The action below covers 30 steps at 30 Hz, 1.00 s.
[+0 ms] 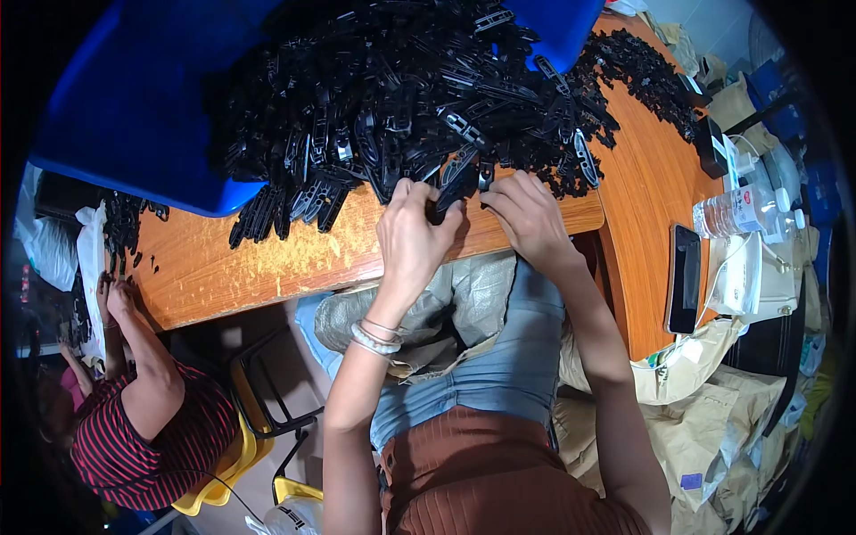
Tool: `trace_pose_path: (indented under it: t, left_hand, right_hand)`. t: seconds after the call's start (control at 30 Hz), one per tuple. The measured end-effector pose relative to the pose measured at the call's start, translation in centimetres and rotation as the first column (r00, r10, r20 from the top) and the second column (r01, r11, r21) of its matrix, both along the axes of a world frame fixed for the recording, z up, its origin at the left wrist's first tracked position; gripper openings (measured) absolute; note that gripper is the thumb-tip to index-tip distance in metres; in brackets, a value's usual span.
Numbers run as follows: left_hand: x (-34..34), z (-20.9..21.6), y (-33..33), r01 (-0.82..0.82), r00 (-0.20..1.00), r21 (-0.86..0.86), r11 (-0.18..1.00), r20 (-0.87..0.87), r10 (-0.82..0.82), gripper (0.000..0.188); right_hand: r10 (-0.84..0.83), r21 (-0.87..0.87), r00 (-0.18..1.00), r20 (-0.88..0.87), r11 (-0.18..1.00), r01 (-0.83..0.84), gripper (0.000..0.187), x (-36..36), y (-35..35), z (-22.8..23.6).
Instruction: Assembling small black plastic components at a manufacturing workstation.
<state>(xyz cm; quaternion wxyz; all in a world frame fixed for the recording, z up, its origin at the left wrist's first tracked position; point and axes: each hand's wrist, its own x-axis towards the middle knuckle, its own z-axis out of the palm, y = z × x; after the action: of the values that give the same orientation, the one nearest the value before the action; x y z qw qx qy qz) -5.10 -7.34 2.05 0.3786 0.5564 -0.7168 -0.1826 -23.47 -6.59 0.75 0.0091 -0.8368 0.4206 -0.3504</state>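
A big heap of black plastic parts, many of them long, slotted and clip-like, spills from a blue bin onto the wooden table. At the table's front edge, my left hand pinches a long black plastic part between thumb and fingers. My right hand is just to its right, with fingers curled and closed at the edge of the heap. Whatever sits between its fingertips is too small and dark to make out.
The blue bin lies tipped at the far left. Smaller black pieces cover the right table. A phone and plastic bottles stand at the right. A co-worker in a striped top sits at the left. Open sacking is at my lap.
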Motion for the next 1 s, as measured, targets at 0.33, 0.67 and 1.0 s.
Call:
trace_pose_path:
  t: [0.33,0.67,1.0]
  left_hand:
    - [1.0,-1.8,2.0,0.036,0.683,0.239,0.97,-0.715,0.151,0.015]
    - [3.3,-1.6,3.4,0.323,0.423,0.239,0.916,-0.902,0.086,0.02]
    - [1.3,-1.5,7.0,0.29,0.522,0.26,0.921,-0.85,0.075,0.023]
  right_hand:
    - [-0.147,0.308,0.816,0.559,0.951,-0.039,0.016,2.1,2.2,-1.0]
    - [-0.35,0.506,0.427,0.834,0.794,-0.337,0.019,1.5,2.6,-2.0]
    - [-0.497,0.589,0.405,0.768,0.796,-0.14,0.015,3.6,6.7,-0.6]
